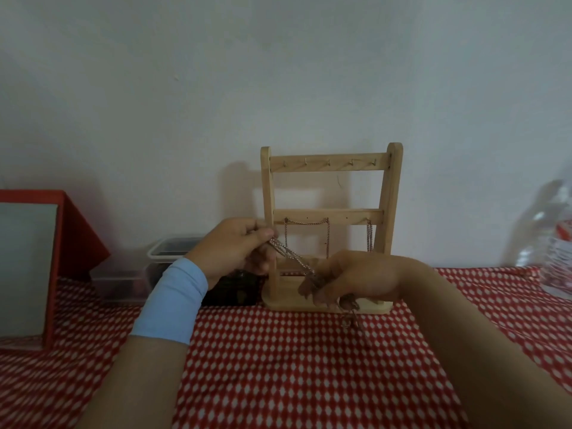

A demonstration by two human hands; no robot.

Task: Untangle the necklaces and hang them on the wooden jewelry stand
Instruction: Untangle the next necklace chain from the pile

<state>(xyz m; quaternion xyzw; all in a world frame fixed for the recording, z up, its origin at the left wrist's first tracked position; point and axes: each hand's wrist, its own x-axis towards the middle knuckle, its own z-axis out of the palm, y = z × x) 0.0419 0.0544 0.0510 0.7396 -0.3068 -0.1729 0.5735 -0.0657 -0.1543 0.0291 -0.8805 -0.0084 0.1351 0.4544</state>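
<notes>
A wooden jewelry stand (330,162) rises at the table's back, against the wall. Its top bar carries several small bare hooks. From the middle bar hang two thin chains (307,223), one draped between two hooks, one straight down at the right. My left hand (235,247), with a light blue wrist band, pinches one end of a silver chain necklace (292,257). That chain runs taut down to my right hand (356,278), which grips the other end in front of the stand's base. A tangled clump (351,314) dangles below my right hand.
A red-and-white patterned cloth (278,366) covers the table. A red-framed box (31,267) stands at the left. Clear plastic containers (148,267) and a dark object (232,289) sit behind my left wrist. A clear plastic bottle (554,243) stands at the right edge.
</notes>
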